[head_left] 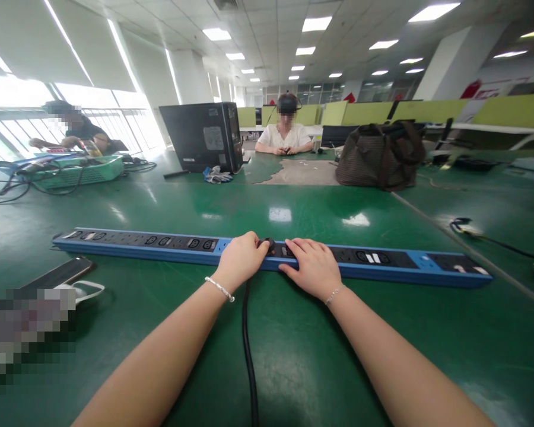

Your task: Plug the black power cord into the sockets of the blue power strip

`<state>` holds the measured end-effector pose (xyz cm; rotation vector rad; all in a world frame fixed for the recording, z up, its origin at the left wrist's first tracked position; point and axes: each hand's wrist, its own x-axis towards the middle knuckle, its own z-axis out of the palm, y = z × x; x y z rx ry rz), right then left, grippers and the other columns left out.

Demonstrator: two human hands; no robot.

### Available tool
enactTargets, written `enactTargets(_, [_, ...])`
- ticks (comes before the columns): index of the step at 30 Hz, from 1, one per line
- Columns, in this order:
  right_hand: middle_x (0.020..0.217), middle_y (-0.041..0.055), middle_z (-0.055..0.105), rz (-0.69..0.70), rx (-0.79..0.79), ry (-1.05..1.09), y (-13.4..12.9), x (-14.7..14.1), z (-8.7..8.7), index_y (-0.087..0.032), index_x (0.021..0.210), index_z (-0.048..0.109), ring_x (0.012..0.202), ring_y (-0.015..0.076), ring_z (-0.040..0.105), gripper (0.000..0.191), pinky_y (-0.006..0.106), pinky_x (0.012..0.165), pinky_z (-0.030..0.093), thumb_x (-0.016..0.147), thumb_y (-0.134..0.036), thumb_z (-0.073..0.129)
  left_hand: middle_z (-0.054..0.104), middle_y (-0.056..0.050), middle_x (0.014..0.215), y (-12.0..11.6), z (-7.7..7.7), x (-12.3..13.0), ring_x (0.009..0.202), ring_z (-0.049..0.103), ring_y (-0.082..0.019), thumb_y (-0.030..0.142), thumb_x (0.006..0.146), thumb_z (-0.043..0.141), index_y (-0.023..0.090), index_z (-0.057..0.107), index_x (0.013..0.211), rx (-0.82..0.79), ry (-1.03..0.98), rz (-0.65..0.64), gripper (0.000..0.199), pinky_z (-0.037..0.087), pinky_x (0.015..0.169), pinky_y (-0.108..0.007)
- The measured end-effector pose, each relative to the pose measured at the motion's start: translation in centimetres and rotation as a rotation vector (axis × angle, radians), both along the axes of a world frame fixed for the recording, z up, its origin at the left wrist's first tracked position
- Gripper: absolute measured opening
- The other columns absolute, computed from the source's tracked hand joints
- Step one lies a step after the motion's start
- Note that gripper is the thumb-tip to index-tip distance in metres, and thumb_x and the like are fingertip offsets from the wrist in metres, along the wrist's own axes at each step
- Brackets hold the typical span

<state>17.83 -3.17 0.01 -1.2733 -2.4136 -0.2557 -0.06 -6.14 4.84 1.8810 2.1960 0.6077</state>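
A long blue power strip (235, 252) with black sockets lies across the green table. My left hand (242, 256) is closed round a black plug (269, 245) at the strip's middle. From beneath that hand a black cable (248, 350) runs down toward the near edge of the view. Just to the right, my right hand (314, 267) grips the strip, its fingers on the top face and the thumb at the near side. Whether the plug is fully seated in a socket cannot be made out.
A phone (60, 276) and a blurred item lie at the left. Farther back are a green basket (84, 172) with cables, a black computer case (200, 136), gloves (217, 174) and a brown bag (378, 154). Two people sit beyond; loose cables (493, 237) lie at right.
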Motion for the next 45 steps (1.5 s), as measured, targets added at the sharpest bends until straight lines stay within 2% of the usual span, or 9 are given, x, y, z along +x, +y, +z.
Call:
enactTargets(7, [0.125, 0.0083, 0.056, 0.004, 0.0, 0.026, 0.0, 0.0, -0.1, -0.021, 0.127, 0.051, 0.114, 0.0244, 0.046, 0.057, 0.039, 0.096, 0.03, 0.08, -0.054, 0.05, 0.069, -0.012, 0.082, 0.4, 0.4, 0.6, 0.079, 0.064, -0.024, 0.046, 0.082, 0.039, 0.019, 0.059, 0.078, -0.014, 0.074, 0.027, 0.034, 0.045, 0.066, -0.032])
enactTargets(14, [0.125, 0.0074, 0.056, 0.001, -0.001, 0.026, -0.1, 0.0, 0.0, -0.021, 0.126, 0.051, 0.114, 0.0238, 0.046, 0.057, 0.039, 0.097, 0.031, 0.08, -0.053, 0.051, 0.069, -0.017, 0.088, 0.3, 1.2, 1.9, 0.085, 0.065, -0.029, 0.044, 0.081, 0.037, 0.015, 0.062, 0.089, -0.057, 0.153, 0.057, 0.039, 0.048, 0.07, -0.037])
enactTargets(22, [0.124, 0.0087, 0.056, 0.005, -0.007, 0.043, 0.0, 0.0, -0.2, -0.021, 0.125, 0.052, 0.112, 0.0239, 0.047, 0.055, 0.04, 0.096, 0.03, 0.08, -0.052, 0.052, 0.068, -0.017, 0.088, 0.4, 2.5, 3.5, 0.09, 0.065, -0.025, 0.037, 0.081, 0.04, 0.012, 0.062, 0.094, -0.088, 0.267, 0.033, 0.036, 0.048, 0.076, -0.033])
enactTargets(32, [0.123, 0.0082, 0.057, 0.021, 0.002, 0.08, 0.1, -0.1, -0.4, -0.021, 0.124, 0.053, 0.111, 0.0246, 0.046, 0.056, 0.039, 0.097, 0.029, 0.079, -0.052, 0.053, 0.067, -0.017, 0.084, 0.2, 2.1, 3.9, 0.086, 0.066, -0.025, 0.035, 0.082, 0.039, 0.011, 0.059, 0.093, -0.042, 0.338, 0.028, 0.033, 0.049, 0.073, -0.033])
enactTargets(45, [0.123, 0.0081, 0.057, 0.007, 0.003, 0.085, 0.1, -0.1, -0.4, -0.021, 0.124, 0.054, 0.112, 0.0237, 0.046, 0.056, 0.039, 0.097, 0.028, 0.078, -0.052, 0.054, 0.067, -0.016, 0.087, 0.9, 2.2, 3.5, 0.088, 0.065, -0.026, 0.035, 0.081, 0.038, 0.014, 0.056, 0.097, -0.116, 0.27, 0.044, 0.032, 0.048, 0.074, -0.034])
